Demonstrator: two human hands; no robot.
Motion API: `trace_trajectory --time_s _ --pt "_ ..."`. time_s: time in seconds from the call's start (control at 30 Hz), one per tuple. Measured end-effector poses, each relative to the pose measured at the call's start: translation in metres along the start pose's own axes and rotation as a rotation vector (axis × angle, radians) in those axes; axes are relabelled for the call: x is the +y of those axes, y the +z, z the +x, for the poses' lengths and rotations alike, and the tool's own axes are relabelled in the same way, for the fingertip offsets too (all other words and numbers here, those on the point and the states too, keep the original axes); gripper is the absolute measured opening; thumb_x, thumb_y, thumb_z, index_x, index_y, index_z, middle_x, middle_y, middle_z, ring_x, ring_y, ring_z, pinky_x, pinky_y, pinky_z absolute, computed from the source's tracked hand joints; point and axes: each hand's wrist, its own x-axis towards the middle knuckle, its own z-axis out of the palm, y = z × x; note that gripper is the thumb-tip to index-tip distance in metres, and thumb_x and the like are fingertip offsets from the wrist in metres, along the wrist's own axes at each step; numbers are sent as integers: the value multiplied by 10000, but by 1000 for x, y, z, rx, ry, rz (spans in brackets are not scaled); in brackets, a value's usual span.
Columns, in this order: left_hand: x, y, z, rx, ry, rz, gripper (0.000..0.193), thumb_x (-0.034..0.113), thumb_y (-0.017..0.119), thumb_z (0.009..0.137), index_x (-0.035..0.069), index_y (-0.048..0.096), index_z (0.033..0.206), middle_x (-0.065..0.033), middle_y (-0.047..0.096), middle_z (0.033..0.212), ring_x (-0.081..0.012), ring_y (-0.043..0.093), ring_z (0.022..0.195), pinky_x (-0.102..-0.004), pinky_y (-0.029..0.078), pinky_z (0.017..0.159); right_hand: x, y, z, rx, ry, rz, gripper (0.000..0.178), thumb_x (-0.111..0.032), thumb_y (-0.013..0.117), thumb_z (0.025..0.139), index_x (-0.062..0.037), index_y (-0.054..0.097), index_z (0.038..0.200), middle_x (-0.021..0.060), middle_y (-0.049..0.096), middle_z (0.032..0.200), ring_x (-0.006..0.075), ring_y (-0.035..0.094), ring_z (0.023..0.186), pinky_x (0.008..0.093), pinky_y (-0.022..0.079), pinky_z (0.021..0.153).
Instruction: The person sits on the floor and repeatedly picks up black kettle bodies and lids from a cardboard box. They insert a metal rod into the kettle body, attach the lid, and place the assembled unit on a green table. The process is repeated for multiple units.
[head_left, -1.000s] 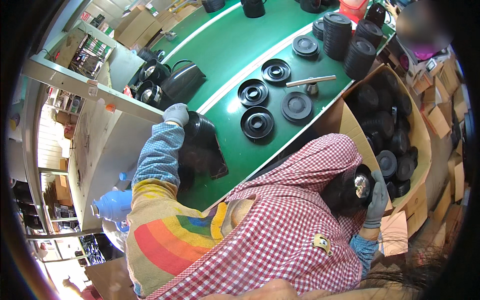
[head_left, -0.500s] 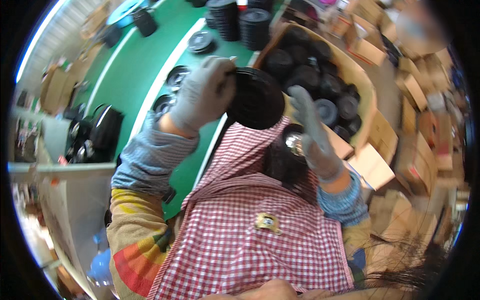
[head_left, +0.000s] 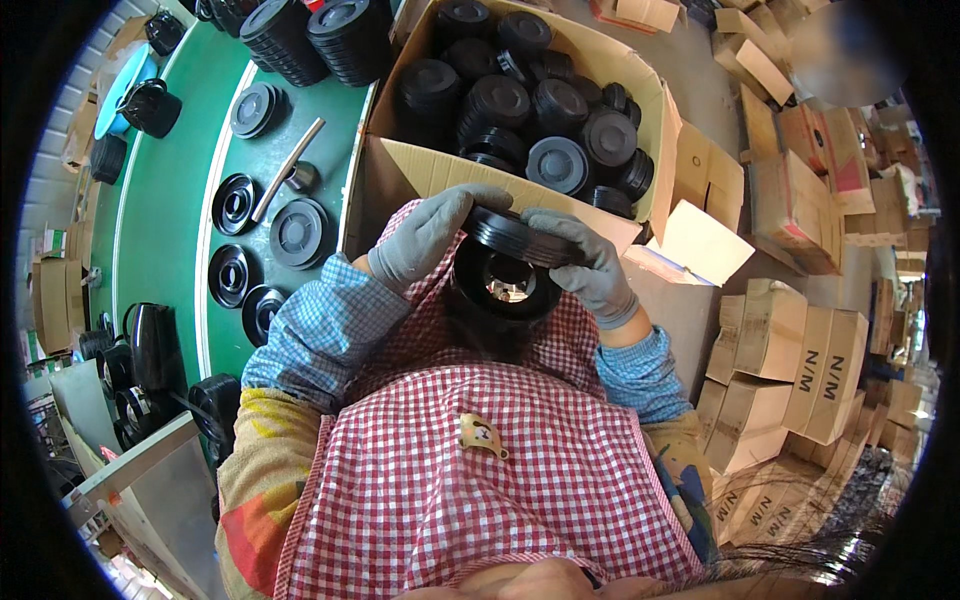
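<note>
Gripping 2 stacked black lids (head_left: pixel 505 262), gloved left hand (head_left: pixel 430 235) and right hand (head_left: pixel 580 260) hide their rims.

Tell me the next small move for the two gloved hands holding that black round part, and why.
Probably lower the upper ring onto the lower piece. The left hand and right hand pinch a black ring just above a black round part with a shiny centre, and the two look tilted, not yet seated.
</note>
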Motion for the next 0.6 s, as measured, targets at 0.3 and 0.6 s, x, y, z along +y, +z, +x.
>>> trace_trajectory --time_s 0.3,0.6 --pt "48 1 -13 -280 323 958 577 441 871 713 52 696 1102 -212 487 1475 -405 455 1372 -528 342 1161 -4 -26 1 652 -98 -29 466 -235 664 990 47 577 1350 114 650 1284 207 625 1167 319 497 1033" --pt "78 4 -31 -286 524 993 403 269 897 600 23 681 836 -194 601 1337 -408 566 1239 -569 442 1045 127 -168 46 987 81 -287 598 -362 684 954 9 528 1397 156 572 1341 252 558 1196 336 459 997"
